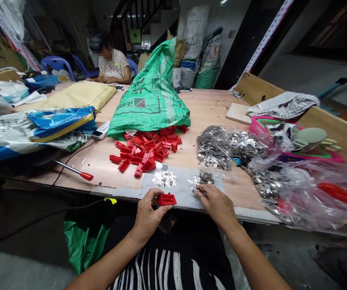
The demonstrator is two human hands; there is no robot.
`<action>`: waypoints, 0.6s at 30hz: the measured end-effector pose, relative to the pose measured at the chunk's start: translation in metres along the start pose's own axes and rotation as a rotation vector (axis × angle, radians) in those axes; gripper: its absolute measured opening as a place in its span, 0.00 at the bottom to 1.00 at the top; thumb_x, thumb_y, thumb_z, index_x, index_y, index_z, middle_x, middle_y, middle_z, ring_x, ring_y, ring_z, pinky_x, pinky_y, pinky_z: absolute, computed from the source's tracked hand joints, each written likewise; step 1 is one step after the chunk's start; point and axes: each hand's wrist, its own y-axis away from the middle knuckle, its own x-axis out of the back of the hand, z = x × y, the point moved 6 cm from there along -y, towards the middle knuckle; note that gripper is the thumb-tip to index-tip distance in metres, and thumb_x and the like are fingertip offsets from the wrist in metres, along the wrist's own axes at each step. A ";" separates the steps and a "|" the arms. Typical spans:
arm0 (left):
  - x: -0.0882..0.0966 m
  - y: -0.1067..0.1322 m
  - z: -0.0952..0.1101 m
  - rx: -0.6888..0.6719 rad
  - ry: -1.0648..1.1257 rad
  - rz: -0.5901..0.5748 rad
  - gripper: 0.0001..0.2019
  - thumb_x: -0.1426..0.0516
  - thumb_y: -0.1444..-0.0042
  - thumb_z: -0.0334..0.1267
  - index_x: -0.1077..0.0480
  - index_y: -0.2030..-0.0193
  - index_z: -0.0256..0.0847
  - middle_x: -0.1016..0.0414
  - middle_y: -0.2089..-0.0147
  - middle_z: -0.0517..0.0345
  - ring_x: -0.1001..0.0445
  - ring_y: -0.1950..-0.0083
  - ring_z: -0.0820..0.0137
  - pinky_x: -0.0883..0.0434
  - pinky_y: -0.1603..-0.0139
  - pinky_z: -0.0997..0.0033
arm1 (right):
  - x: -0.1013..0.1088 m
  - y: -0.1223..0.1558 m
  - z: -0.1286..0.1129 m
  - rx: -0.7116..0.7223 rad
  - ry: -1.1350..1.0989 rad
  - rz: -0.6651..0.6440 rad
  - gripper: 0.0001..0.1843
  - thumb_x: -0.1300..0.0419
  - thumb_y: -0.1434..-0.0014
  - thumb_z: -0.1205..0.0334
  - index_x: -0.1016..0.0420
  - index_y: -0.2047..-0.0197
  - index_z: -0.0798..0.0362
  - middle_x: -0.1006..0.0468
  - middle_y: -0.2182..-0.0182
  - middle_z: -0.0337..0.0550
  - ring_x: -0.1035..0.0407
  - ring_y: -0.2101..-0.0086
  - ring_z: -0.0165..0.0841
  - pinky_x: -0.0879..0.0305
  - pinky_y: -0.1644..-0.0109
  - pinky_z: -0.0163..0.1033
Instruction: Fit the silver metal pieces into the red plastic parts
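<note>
Between the thumb and fingers of my left hand (149, 211) is a small red plastic housing (167, 199), its hollow side facing up, held just over the table's front edge. My right hand (218, 204) is closed in a pinch at the near side of a heap of small dark metal parts (206, 177). A small metal piece shows at its fingertips; its exact shape is too small to tell. Bright flat metal pieces (164, 179) lie in a pile on the grey mat (182, 195), with a few more scattered beside the dark heap.
Many red housings (145, 151) spill from a green woven sack (155, 96). Plastic bags of metal parts (214, 147) and a pink basket (258, 125) stand right. At left are a red-tipped lever (85, 176) and printed sacks (34, 129). A person (113, 66) sits across the table.
</note>
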 end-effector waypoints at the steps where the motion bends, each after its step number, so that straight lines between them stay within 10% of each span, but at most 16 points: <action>1: 0.000 0.000 0.001 -0.020 -0.024 0.005 0.14 0.35 0.52 0.38 0.31 0.59 0.41 0.24 0.61 0.57 0.23 0.63 0.68 0.25 0.60 0.69 | -0.002 -0.001 -0.002 0.018 0.005 -0.007 0.07 0.45 0.39 0.60 0.26 0.61 0.48 0.22 0.62 0.39 0.27 0.63 0.35 0.36 0.65 0.36; 18: 0.001 0.006 0.022 -0.258 -0.241 0.064 0.10 0.38 0.51 0.30 0.32 0.62 0.41 0.27 0.66 0.58 0.29 0.65 0.70 0.30 0.63 0.70 | 0.012 0.007 -0.079 0.211 -0.543 -0.160 0.08 0.48 0.37 0.62 0.28 0.61 0.50 0.22 0.66 0.43 0.28 0.67 0.34 0.33 0.61 0.37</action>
